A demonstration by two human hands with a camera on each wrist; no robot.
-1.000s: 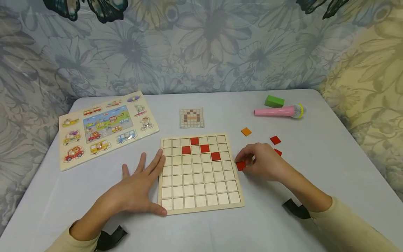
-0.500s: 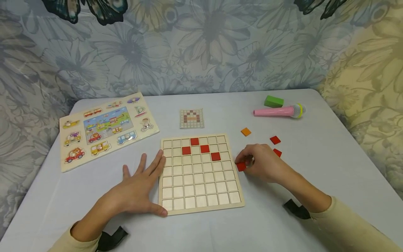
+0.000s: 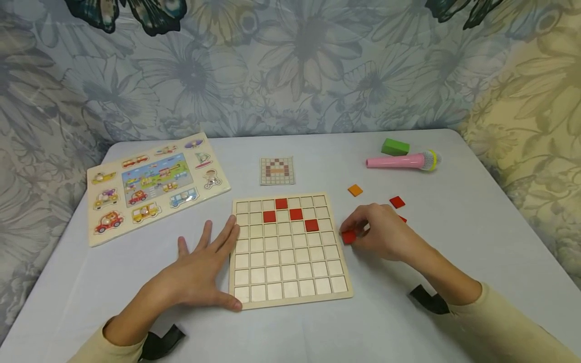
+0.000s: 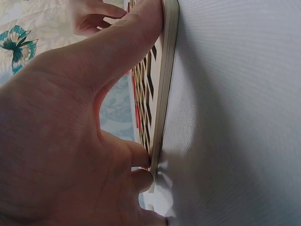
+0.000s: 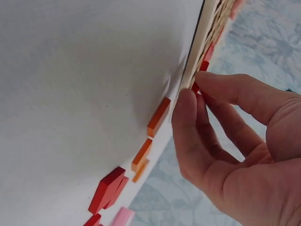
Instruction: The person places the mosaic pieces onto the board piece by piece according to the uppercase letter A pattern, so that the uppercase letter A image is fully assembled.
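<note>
- Filling the far side and both flanks, the flowered backdrop (image 3: 308, 65) hides whatever lies beyond; dark butterflies (image 3: 156, 15) show along its top.
- The white table (image 3: 290, 333) is flat and smooth, which seems to suit small pieces.
- The puzzle (image 3: 157, 174) lies askew at the left, apart from the hands, perhaps to leave space for the grid (image 3: 288, 257).
- The grid lies flat in the middle; four set tiles (image 3: 296, 214), all red, sit in its top three rows.
- The left hand (image 3: 199, 275) touches the grid's left side, fingers spread and straight, thumb at the near corner, apparently steadying it.
- The right hand (image 3: 380, 234) pinches a held tile (image 3: 348, 237), red, beside the grid's right edge; fingertips probably give finer control.
- The mic (image 3: 401, 161) lies far right.
- The card (image 3: 277, 171) lies just beyond the grid, probably for easy viewing.
- The block (image 3: 395, 146), green, sits behind the mic.
- The orange tile (image 3: 355, 190) and loose tiles (image 3: 397, 202), red, lie near the right hand, likely for short reach.
</note>
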